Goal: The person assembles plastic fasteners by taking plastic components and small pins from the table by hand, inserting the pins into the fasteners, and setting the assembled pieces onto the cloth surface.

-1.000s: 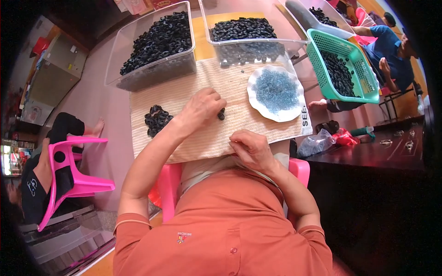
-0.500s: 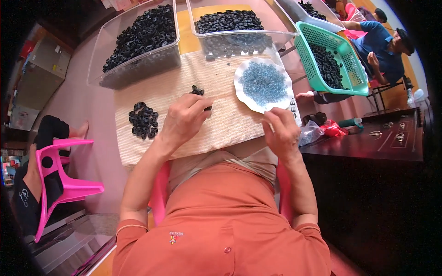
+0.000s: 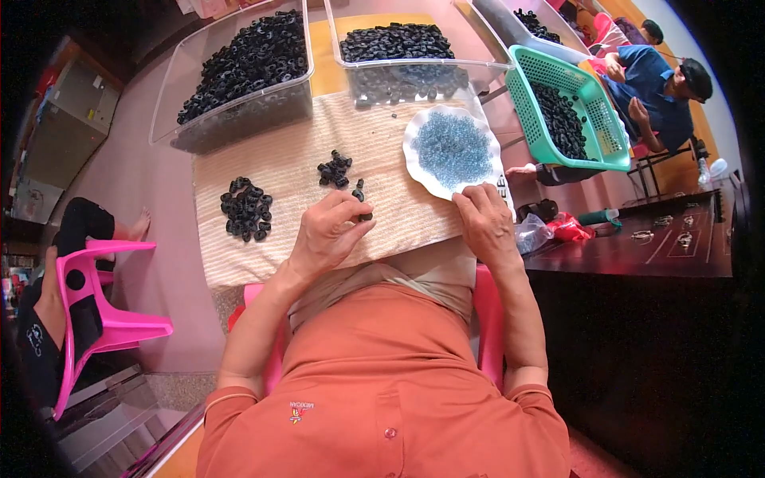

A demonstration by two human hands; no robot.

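My left hand (image 3: 331, 229) is closed in a pinch on a small black ring-shaped plastic part (image 3: 366, 216) above the striped towel. Just beyond its fingertips stand a couple more black pieces (image 3: 358, 190), near a small cluster of black parts (image 3: 335, 169). A larger pile of black rings (image 3: 246, 209) lies on the towel to the left. My right hand (image 3: 488, 227) is at the near rim of a scalloped white plate (image 3: 434, 186), its fingers bent together. What they hold, if anything, is hidden. Small clear-blue beads (image 3: 454, 147) fill the plate.
Clear plastic bins of black parts (image 3: 247, 68) (image 3: 398, 41) stand behind the striped towel (image 3: 319, 131). A green basket (image 3: 613, 143) with black parts is at the right, beside a seated person (image 3: 657, 95). A pink chair (image 3: 111, 307) stands at left, a dark wooden table (image 3: 621, 259) at right.
My left hand has drawn back toward me, uncovering the small cluster of black parts. My right hand has moved slightly left and forward onto the plate's near rim.
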